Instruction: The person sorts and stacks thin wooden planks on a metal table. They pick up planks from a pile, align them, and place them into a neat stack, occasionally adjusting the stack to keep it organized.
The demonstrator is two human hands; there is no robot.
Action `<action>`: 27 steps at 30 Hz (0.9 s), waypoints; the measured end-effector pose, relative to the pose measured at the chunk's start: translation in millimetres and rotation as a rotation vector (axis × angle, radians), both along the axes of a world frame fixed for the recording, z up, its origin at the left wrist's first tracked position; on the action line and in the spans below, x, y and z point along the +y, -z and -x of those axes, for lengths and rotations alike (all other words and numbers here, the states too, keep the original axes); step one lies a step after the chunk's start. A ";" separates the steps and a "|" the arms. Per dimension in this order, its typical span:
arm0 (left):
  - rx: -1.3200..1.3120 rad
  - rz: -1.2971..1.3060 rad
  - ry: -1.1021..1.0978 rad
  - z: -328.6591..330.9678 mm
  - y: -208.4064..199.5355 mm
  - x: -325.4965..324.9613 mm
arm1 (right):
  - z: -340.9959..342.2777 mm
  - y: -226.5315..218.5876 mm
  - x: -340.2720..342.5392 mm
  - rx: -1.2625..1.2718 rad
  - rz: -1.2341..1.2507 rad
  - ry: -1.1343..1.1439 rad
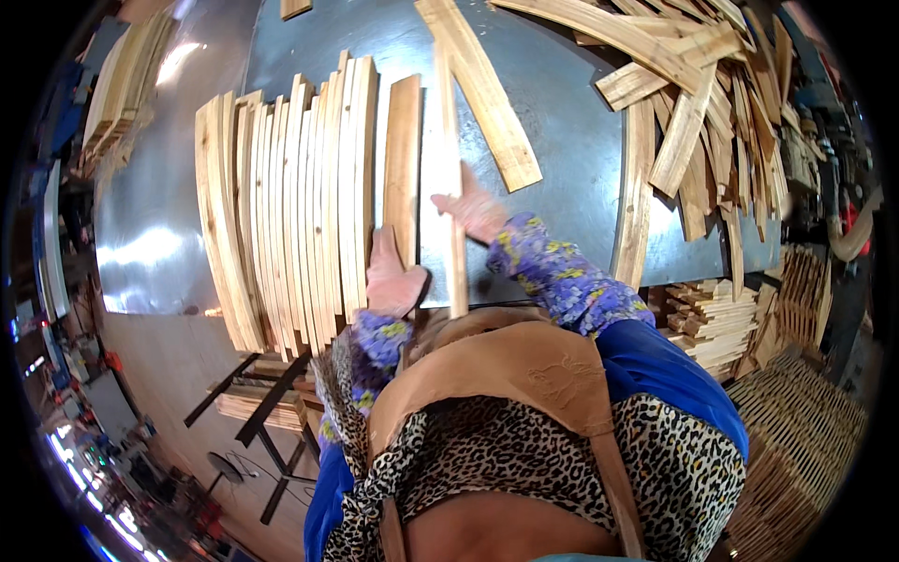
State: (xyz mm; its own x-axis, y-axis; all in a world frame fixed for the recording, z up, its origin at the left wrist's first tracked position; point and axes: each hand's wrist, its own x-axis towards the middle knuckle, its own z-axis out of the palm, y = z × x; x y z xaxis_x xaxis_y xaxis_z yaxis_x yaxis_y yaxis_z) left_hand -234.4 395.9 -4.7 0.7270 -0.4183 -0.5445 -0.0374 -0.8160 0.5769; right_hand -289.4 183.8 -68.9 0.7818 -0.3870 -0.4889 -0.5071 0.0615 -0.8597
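My right hand (479, 214) grips a narrow wooden slat (452, 140) that stands on its edge, thumb across it and fingers along its right side. The slat's near end reaches the table edge by my apron. My left hand (393, 281) lies with its fingers stretched out and thumb apart, at the near end of a flat wooden board (403, 155). Left of that hand, several slats (300, 206) stand on edge side by side in a tight row. A wider board (487, 108) lies slanted beyond my right hand.
The shiny metal table (571, 140) carries a loose heap of boards (707, 103) at the far right, with a single board (635, 192) beside it. Stacked wood (712, 323) stands below the table's right side. Another stack (126, 80) sits far left. A dark metal stand (272, 412) is at lower left.
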 end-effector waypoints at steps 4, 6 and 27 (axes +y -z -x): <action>-0.320 0.230 0.202 -0.8 -10.6 33.0 | -45.8 -56.0 54.9 0.443 0.193 -0.535; -0.675 0.068 0.435 2.9 -21.6 31.7 | -55.2 -21.5 68.2 0.345 0.346 -0.711; -0.933 0.287 1.141 110.3 -21.3 -242.1 | 435.5 -171.2 -210.5 0.146 1.234 -0.435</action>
